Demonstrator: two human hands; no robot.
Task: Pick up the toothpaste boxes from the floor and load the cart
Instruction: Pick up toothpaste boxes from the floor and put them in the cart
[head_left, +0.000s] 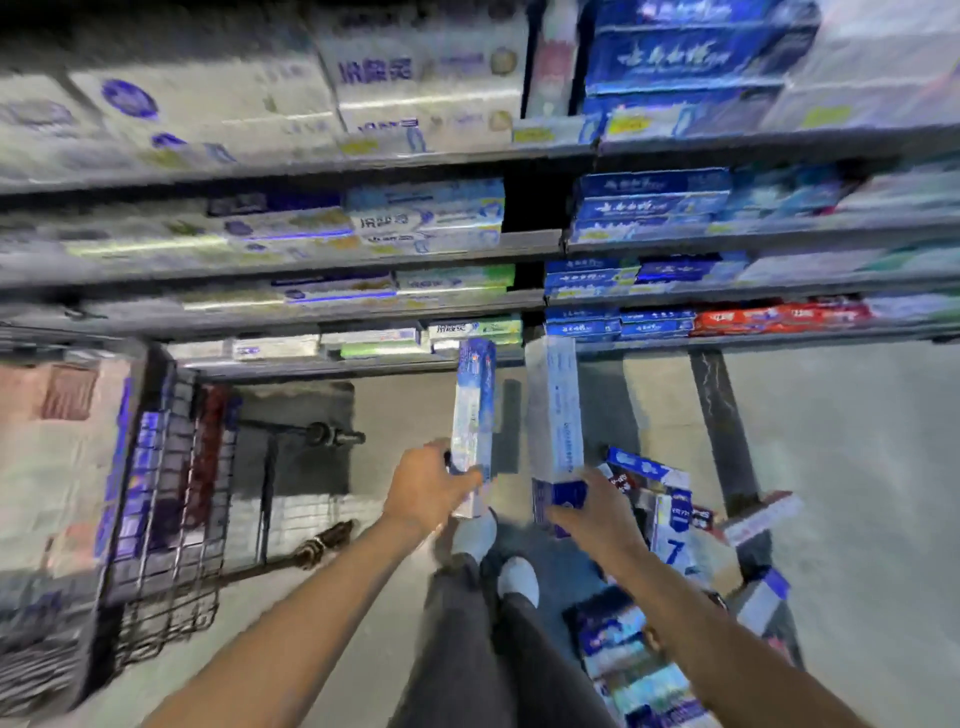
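Observation:
My left hand (426, 486) grips a long blue-and-white toothpaste box (472, 415) by its lower end, the box pointing up toward the shelves. My right hand (592, 512) holds a second, paler toothpaste box (556, 410) the same way, just to the right of the first. Several more toothpaste boxes (670, 514) lie scattered on the floor under and right of my right arm, down to the bottom edge. The wire cart (171, 499) stands at the left, with blue and red boxes stacked inside it. The picture is blurred by motion.
Store shelves (467, 244) packed with toothpaste boxes fill the upper half. A dark shelf upright (722, 426) rises from the floor at the right. My two feet in white shoes (498, 556) stand between the cart and the floor pile. Grey floor (857, 493) lies at the right.

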